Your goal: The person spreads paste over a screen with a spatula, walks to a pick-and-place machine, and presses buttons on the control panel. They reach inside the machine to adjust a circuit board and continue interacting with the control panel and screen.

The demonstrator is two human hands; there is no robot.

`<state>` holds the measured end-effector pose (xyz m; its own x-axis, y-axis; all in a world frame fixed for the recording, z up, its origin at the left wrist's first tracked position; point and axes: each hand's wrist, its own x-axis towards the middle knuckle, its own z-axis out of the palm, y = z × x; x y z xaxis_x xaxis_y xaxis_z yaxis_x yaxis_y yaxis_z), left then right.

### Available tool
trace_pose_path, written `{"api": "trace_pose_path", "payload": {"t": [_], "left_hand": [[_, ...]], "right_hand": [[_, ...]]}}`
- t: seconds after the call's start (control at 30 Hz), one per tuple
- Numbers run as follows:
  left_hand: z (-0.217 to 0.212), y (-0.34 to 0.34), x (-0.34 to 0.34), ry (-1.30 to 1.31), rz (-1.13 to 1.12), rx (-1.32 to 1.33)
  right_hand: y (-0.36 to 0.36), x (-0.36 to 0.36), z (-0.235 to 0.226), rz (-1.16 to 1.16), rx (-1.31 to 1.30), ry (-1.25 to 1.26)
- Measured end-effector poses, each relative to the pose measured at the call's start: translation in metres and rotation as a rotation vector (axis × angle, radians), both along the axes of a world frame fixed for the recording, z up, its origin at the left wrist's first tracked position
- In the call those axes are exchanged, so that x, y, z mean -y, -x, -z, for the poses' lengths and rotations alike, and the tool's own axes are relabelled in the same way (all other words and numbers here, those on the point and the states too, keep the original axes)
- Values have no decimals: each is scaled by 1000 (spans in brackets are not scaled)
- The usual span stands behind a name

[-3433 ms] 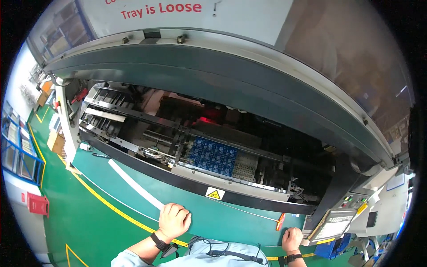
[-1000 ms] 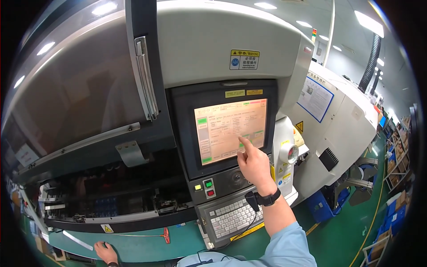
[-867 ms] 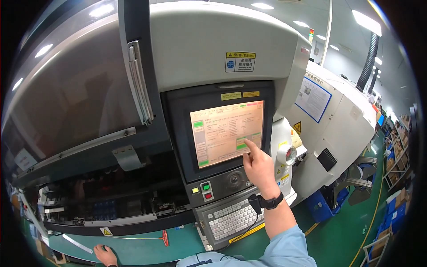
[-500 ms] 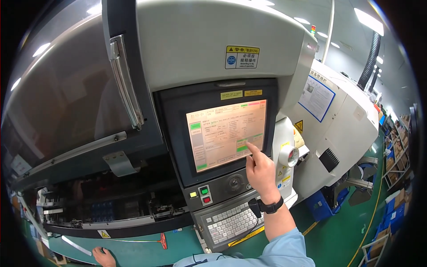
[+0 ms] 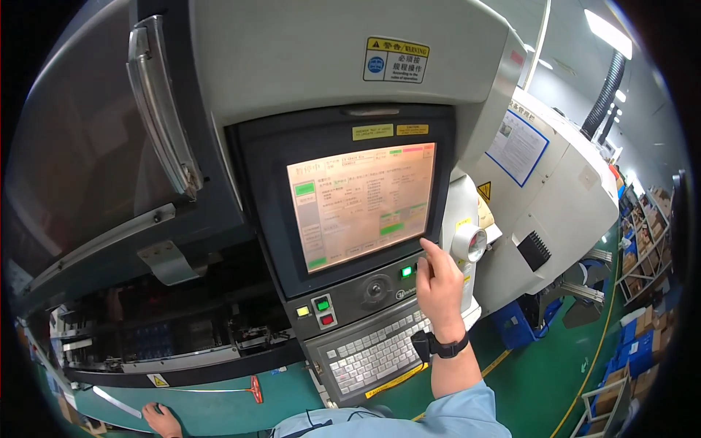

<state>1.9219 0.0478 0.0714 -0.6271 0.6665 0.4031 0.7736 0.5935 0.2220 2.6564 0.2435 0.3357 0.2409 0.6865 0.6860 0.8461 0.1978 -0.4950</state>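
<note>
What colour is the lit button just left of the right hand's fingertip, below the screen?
Green. The lit button glows beside the right hand, clearest in the head view.

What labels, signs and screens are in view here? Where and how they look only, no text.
Touchscreen: centre of the dark console, rectangular, pale orange with green fields; right hand at its lower right corner.
Warning label: grey hood above, yellow, white, blue circle.
Two small yellow stickers: bezel top.
Blue-framed white sheet: next machine, right.
Yellow triangle sign: lower left, by left hand.
</note>
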Motion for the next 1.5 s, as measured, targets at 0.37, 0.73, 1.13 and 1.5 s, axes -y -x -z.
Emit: {"api": "trace_pose_path", "payload": {"t": [0.37, 0.73, 1.13, 1.5], "left_hand": [[7, 9, -4, -6, 29, -15], [5, -3, -7, -187, 73, -73], [-24, -30, -12, -87, -5, 6], [-16, -25, 1, -44, -46, 7]], "right_hand": [[1, 20, 72, -85, 79, -7], [9, 29, 75, -48, 78, 49], [12, 42, 87, -165, 44, 90], [139, 70, 49, -755, 273, 214]]}}
